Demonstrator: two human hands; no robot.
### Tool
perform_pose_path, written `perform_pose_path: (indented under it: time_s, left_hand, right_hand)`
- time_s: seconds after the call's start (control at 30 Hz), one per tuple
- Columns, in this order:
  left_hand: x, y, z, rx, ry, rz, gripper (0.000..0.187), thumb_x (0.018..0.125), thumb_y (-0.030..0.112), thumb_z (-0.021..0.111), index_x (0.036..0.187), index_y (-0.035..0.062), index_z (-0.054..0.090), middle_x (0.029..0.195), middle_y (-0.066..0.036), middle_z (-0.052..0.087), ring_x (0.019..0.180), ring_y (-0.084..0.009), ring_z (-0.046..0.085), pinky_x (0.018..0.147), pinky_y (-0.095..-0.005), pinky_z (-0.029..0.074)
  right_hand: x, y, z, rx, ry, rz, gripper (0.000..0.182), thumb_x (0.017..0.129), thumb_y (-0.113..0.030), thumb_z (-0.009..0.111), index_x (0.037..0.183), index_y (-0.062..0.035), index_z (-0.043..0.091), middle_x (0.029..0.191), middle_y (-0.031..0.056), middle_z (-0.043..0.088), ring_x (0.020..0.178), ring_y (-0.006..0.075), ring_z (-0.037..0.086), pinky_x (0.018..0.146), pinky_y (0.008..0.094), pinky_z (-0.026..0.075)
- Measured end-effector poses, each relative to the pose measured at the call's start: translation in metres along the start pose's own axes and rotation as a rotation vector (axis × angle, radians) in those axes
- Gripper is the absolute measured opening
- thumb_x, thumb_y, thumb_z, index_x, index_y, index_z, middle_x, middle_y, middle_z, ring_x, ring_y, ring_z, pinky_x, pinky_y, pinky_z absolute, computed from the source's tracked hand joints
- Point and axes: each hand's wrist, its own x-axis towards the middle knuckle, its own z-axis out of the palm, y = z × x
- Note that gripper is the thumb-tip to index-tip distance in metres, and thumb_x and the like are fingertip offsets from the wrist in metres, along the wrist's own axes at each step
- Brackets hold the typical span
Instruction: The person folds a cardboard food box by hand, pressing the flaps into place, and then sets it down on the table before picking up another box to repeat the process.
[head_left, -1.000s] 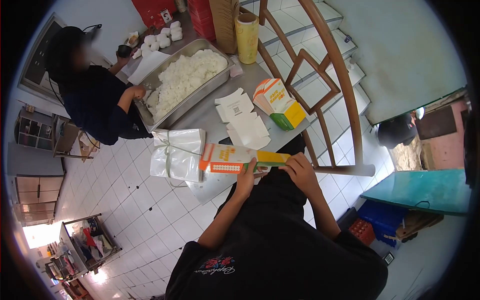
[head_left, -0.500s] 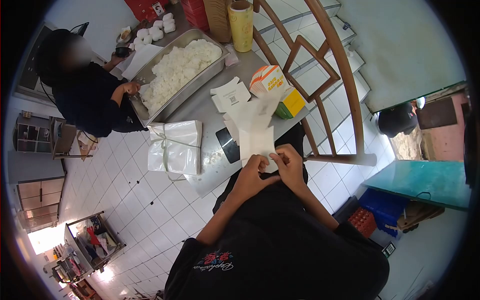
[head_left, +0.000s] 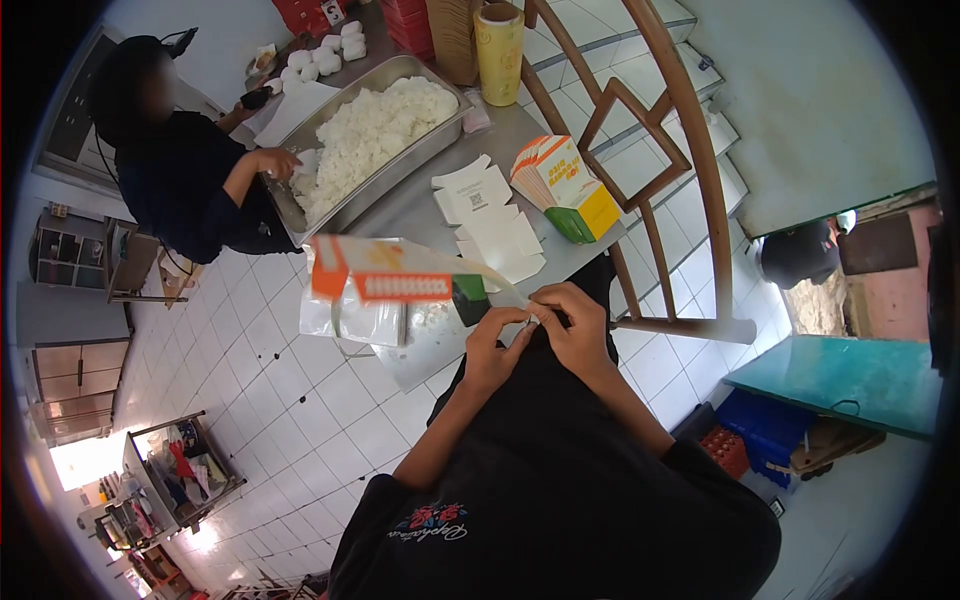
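Observation:
Both of my hands pinch one end of a paper food carton (head_left: pixel 380 285), folded partway and printed orange and white. It extends to the left from my fingers, tilted and a little blurred, above the table's near part. My left hand (head_left: pixel 493 348) has its thumb and fingers closed on the carton's edge. Right beside it, my right hand (head_left: pixel 570 325) grips the same end. Beyond my hands, a flat white carton (head_left: pixel 485 210) lies unfolded on the metal table (head_left: pixel 410 365). A stack of printed cartons (head_left: pixel 570 185) stands to its right.
A metal tray (head_left: pixel 385 155) of cooked rice stands at the back, where another person (head_left: pixel 190 170) reaches in. A wrapped white bundle (head_left: pixel 375 322) lies partly behind the carton. A yellow film roll (head_left: pixel 500 55) stands near the wooden railing (head_left: pixel 700 150).
The carton has swung from pointing away from me to pointing left, and its printed side now shows. My hands stay close together on its end. The other person's hand has moved slightly.

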Motion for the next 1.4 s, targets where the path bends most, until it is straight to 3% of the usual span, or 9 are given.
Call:
perform_pose_path:
  time_s: [0.27, 0.53, 0.7, 0.77, 0.83, 1.0, 1.03, 1.17, 1.4]
  left_hand:
    - [0.005, -0.002, 0.008, -0.271, 0.037, -0.187, 0.017, 0.088, 0.002, 0.079, 0.104, 0.0004, 0.073, 0.104, -0.010, 0.073, 0.097, -0.0177, 0.072, 0.090, -0.0305, 0.058]
    - [0.008, -0.002, 0.003, -0.134, -0.008, -0.099, 0.020, 0.086, 0.003, 0.080, 0.104, 0.0013, 0.073, 0.104, -0.010, 0.073, 0.097, -0.0203, 0.071, 0.089, -0.0321, 0.057]
    - [0.015, -0.007, 0.002, -0.095, -0.055, -0.107, 0.013, 0.094, 0.007, 0.073, 0.105, 0.0000, 0.072, 0.103, -0.010, 0.073, 0.095, -0.0211, 0.071, 0.088, -0.0330, 0.055]
    - [0.015, -0.017, 0.000, -0.170, -0.043, -0.225, 0.015, 0.102, 0.011, 0.064, 0.105, -0.0015, 0.071, 0.102, -0.011, 0.074, 0.095, -0.0207, 0.071, 0.088, -0.0326, 0.055]
    - [0.014, -0.026, -0.004, -0.174, -0.077, -0.255, 0.018, 0.103, 0.013, 0.061, 0.105, -0.0021, 0.071, 0.102, -0.012, 0.074, 0.095, -0.0208, 0.071, 0.088, -0.0327, 0.055]
    - [0.004, -0.038, -0.021, -0.142, -0.262, -0.312, 0.022, 0.106, 0.017, 0.058, 0.106, -0.0013, 0.071, 0.103, -0.012, 0.074, 0.096, -0.0212, 0.071, 0.087, -0.0331, 0.054]
    - [0.001, -0.038, -0.025, -0.136, -0.315, -0.335, 0.028, 0.108, 0.022, 0.054, 0.109, -0.0019, 0.068, 0.106, -0.011, 0.074, 0.104, -0.0199, 0.070, 0.095, -0.0337, 0.053]
    - [-0.011, -0.044, -0.026, -0.210, -0.370, -0.443, 0.028, 0.109, 0.023, 0.053, 0.115, -0.0005, 0.067, 0.107, -0.010, 0.073, 0.105, -0.0194, 0.070, 0.096, -0.0336, 0.052]
    - [-0.009, -0.051, -0.023, -0.216, -0.472, -0.438, 0.029, 0.110, 0.023, 0.052, 0.118, 0.0003, 0.067, 0.111, -0.010, 0.072, 0.106, -0.0191, 0.070, 0.096, -0.0328, 0.052]
  right_hand:
    - [0.004, 0.001, -0.014, 0.135, -0.013, 0.104, 0.010, 0.092, 0.002, 0.070, 0.101, 0.0050, 0.070, 0.104, 0.0147, 0.071, 0.092, 0.0197, 0.073, 0.080, 0.0299, 0.061]
    - [0.002, 0.007, -0.011, 0.189, 0.039, 0.114, 0.010, 0.093, 0.000, 0.072, 0.100, 0.0058, 0.069, 0.100, 0.0142, 0.070, 0.090, 0.0175, 0.073, 0.077, 0.0289, 0.060]
    - [0.016, 0.076, 0.006, 0.044, 0.094, 0.267, 0.011, 0.091, -0.003, 0.074, 0.099, 0.0045, 0.070, 0.088, 0.0136, 0.073, 0.080, 0.0152, 0.073, 0.072, 0.0276, 0.057]
    - [0.021, 0.125, 0.018, 0.032, 0.150, 0.280, 0.012, 0.090, -0.003, 0.075, 0.098, 0.0040, 0.071, 0.084, 0.0136, 0.075, 0.076, 0.0149, 0.073, 0.071, 0.0272, 0.056]
    - [0.021, 0.176, 0.022, -0.024, 0.044, 0.382, 0.014, 0.087, -0.004, 0.077, 0.097, 0.0029, 0.071, 0.085, 0.0148, 0.077, 0.075, 0.0156, 0.074, 0.071, 0.0279, 0.057]
    - [0.020, 0.240, 0.028, -0.236, 0.089, 0.372, 0.014, 0.083, -0.006, 0.079, 0.094, 0.0014, 0.072, 0.085, 0.0147, 0.077, 0.074, 0.0209, 0.075, 0.069, 0.0312, 0.057]
    - [0.024, 0.242, 0.031, -0.287, 0.144, 0.353, 0.014, 0.082, -0.007, 0.079, 0.091, 0.0011, 0.072, 0.083, 0.0137, 0.076, 0.073, 0.0217, 0.075, 0.068, 0.0317, 0.057]
    - [0.019, 0.249, 0.041, -0.369, 0.190, 0.351, 0.012, 0.083, -0.006, 0.078, 0.089, 0.0010, 0.070, 0.082, 0.0141, 0.074, 0.073, 0.0260, 0.074, 0.069, 0.0349, 0.056]
    - [0.005, 0.260, 0.051, -0.464, 0.236, 0.208, 0.010, 0.087, -0.006, 0.074, 0.093, -0.0003, 0.068, 0.087, 0.0145, 0.069, 0.081, 0.0310, 0.070, 0.075, 0.0396, 0.055]
